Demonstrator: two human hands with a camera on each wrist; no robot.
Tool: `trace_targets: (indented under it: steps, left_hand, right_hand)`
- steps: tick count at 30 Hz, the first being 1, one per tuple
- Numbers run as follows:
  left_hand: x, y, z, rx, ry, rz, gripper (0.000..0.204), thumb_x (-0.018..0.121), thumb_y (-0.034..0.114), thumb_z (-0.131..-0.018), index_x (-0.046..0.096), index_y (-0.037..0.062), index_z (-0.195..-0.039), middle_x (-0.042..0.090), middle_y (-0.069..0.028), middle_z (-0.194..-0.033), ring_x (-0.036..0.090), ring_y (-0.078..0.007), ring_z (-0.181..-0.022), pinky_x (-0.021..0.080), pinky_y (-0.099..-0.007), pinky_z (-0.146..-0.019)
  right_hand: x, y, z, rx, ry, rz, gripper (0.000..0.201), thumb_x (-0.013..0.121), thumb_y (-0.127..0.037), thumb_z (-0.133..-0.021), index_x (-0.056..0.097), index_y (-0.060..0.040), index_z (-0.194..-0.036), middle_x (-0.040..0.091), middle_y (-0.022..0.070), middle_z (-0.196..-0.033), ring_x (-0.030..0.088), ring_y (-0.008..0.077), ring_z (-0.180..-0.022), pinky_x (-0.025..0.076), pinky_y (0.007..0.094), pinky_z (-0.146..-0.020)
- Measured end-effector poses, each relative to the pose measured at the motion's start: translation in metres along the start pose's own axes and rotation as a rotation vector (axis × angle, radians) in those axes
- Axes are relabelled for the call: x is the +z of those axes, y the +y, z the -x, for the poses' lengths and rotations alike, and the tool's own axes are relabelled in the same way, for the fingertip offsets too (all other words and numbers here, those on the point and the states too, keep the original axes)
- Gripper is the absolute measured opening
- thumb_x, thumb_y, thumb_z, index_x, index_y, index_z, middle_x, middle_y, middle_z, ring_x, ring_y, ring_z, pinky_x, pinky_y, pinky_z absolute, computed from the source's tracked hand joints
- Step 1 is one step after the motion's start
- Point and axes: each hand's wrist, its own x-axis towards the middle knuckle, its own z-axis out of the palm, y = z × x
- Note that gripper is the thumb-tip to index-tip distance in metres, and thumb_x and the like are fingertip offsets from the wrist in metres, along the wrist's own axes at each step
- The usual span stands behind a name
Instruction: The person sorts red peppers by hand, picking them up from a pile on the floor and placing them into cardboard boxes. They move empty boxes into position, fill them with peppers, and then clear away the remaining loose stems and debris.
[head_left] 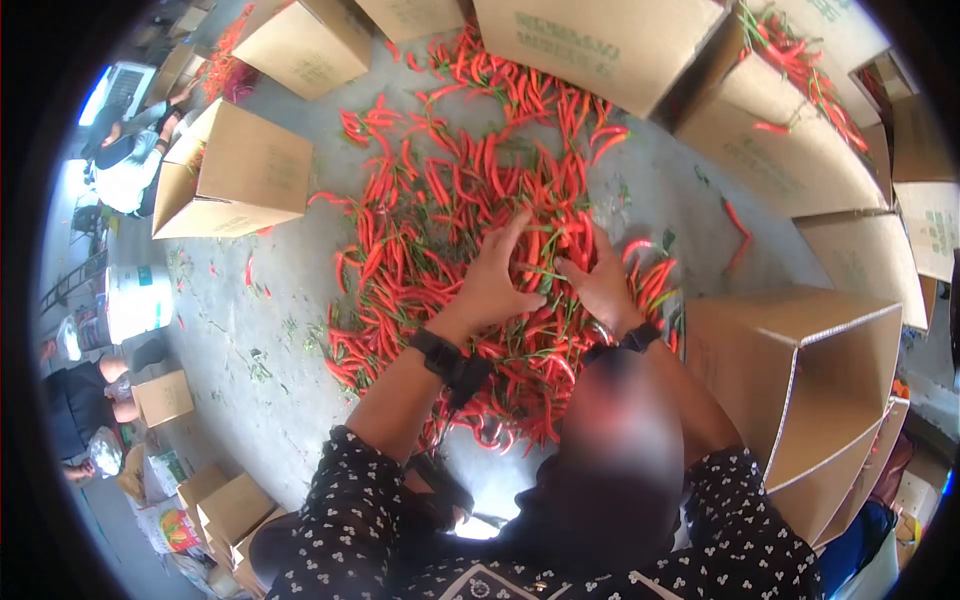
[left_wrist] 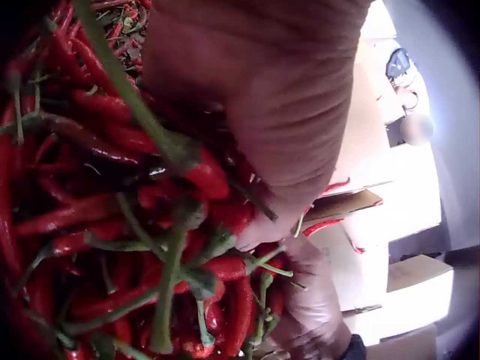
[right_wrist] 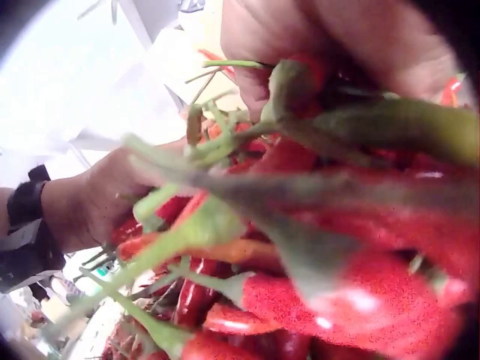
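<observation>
Both hands down in the heap of red chillies point(head_left: 470, 250) spread on the concrete floor point(head_left: 260, 330). Left hand point(head_left: 495, 285) lies palm-down on the heap, fingers straight and spread wide, forefinger pointing up-frame. Right hand point(head_left: 600, 285) sits just beside it, nearly touching, fingers dipped into the chillies. The right wrist view shows green stems and red pods bunched against that palm, but whether the fingers close round them cannot be told.

Heap edges: ragged, thinning to stray pods toward the left. Cardboard boxes point(head_left: 235, 175) ring the heap. One open box point(head_left: 800, 380) stands close by the right forearm, near the heap's right edge. Bare floor shows on the left side, between heap and boxes. White bucket point(head_left: 135, 300) stands well apart at far left.
</observation>
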Motion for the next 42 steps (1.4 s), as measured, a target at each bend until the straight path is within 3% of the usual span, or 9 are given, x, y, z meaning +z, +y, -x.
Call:
trace_targets:
  steps: [2, 5, 13, 19, 27, 33, 36, 38, 42]
  left_hand:
    - [0.005, -0.016, -0.004, 0.221, 0.164, -0.189, 0.108, 0.08, 0.01, -0.061, 0.017, 0.0147, -0.149, 0.034, -0.017, -0.139, 0.059, -0.0232, -0.103, 0.049, -0.0348, -0.09]
    - [-0.003, 0.014, -0.009, -0.041, -0.011, 0.028, 0.109, 0.08, 0.009, -0.06, 0.016, 0.0129, -0.149, 0.038, -0.0163, -0.136, 0.058, -0.0212, -0.1, 0.051, -0.0323, -0.085]
    - [0.002, 0.049, 0.033, 0.168, 0.023, 0.169, 0.099, 0.075, 0.0, -0.059, 0.029, 0.0142, -0.145, 0.033, -0.0162, -0.141, 0.062, -0.0195, -0.099, 0.056, -0.0284, -0.072]
    - [-0.016, 0.141, 0.056, 0.679, 0.217, -0.283, 0.089, 0.077, 0.008, -0.058, 0.039, 0.0162, -0.138, 0.041, -0.018, -0.131, 0.053, -0.0328, -0.115, 0.052, -0.0397, -0.088]
    - [0.02, 0.31, 0.064, 1.451, 0.383, 0.193, 0.063, 0.081, 0.01, -0.056, 0.06, 0.0139, -0.115, 0.057, -0.0105, -0.115, 0.062, -0.0296, -0.098, 0.054, -0.0391, -0.079]
    - [0.127, 0.346, 0.039, 1.343, 0.114, 0.164, 0.082, 0.08, 0.006, -0.055, 0.051, 0.0248, -0.13, 0.046, -0.0154, -0.124, 0.055, -0.0365, -0.105, 0.051, -0.0415, -0.086]
    - [0.19, 0.307, 0.008, 1.099, 0.061, -0.187, 0.076, 0.073, 0.018, -0.065, 0.045, 0.0128, -0.135, 0.039, -0.0272, -0.133, 0.052, -0.0414, -0.11, 0.048, -0.0482, -0.088]
    - [0.189, 0.303, 0.012, 1.185, -0.148, -0.875, 0.032, 0.064, 0.022, -0.073, 0.068, 0.0003, -0.096, 0.058, -0.0223, -0.116, 0.049, -0.0416, -0.114, 0.046, -0.0521, -0.088]
    - [0.155, 0.284, 0.029, 1.079, -0.292, -0.488, 0.017, 0.063, 0.019, -0.073, 0.069, 0.0056, -0.081, 0.063, -0.011, -0.101, 0.058, -0.0326, -0.1, 0.049, -0.0439, -0.082]
  right_hand:
    - [0.001, -0.004, 0.003, 0.059, -0.006, -0.015, 0.067, 0.069, -0.004, -0.077, 0.039, -0.0047, -0.137, 0.06, 0.0103, -0.117, 0.058, 0.0163, -0.105, 0.046, 0.0301, -0.092]
    - [0.001, -0.016, 0.009, 0.126, 0.0, -0.005, 0.065, 0.068, -0.002, -0.077, 0.041, -0.0045, -0.136, 0.061, 0.0092, -0.117, 0.058, 0.0149, -0.105, 0.045, 0.0294, -0.092]
    - [-0.001, -0.048, 0.041, -0.107, 0.103, 0.022, 0.056, 0.065, -0.001, -0.075, 0.05, -0.0038, -0.129, 0.06, 0.0082, -0.112, 0.059, 0.0151, -0.099, 0.047, 0.0286, -0.087]
    - [-0.028, -0.141, 0.079, -0.399, 0.25, 0.038, 0.053, 0.061, 0.005, -0.082, 0.045, -0.0007, -0.131, 0.055, 0.0056, -0.122, 0.052, 0.0122, -0.11, 0.042, 0.0284, -0.095]
    - [-0.115, -0.28, 0.174, -0.668, 0.891, 0.509, 0.044, 0.061, -0.008, -0.087, 0.045, -0.0032, -0.127, 0.059, 0.0097, -0.114, 0.06, 0.0166, -0.095, 0.051, 0.0284, -0.078]
    - [-0.208, -0.264, 0.208, -0.758, 0.981, 0.561, 0.046, 0.06, -0.004, -0.089, 0.043, -0.0066, -0.131, 0.058, 0.0067, -0.108, 0.059, 0.0103, -0.079, 0.049, 0.0232, -0.065]
    - [-0.251, -0.217, 0.216, -0.216, 0.724, 0.963, 0.052, 0.062, -0.007, -0.085, 0.044, -0.0047, -0.134, 0.049, 0.0156, -0.13, 0.05, 0.0238, -0.114, 0.043, 0.0367, -0.093]
    - [-0.23, -0.222, 0.216, -0.025, 0.563, 1.26, 0.05, 0.063, -0.011, -0.083, 0.049, -0.0054, -0.131, 0.043, 0.0175, -0.137, 0.041, 0.0316, -0.126, 0.033, 0.043, -0.103]
    - [-0.176, -0.252, 0.208, -0.12, 0.542, 1.579, 0.048, 0.063, -0.007, -0.081, 0.053, -0.005, -0.128, 0.046, 0.0164, -0.137, 0.045, 0.0321, -0.126, 0.04, 0.0419, -0.1]
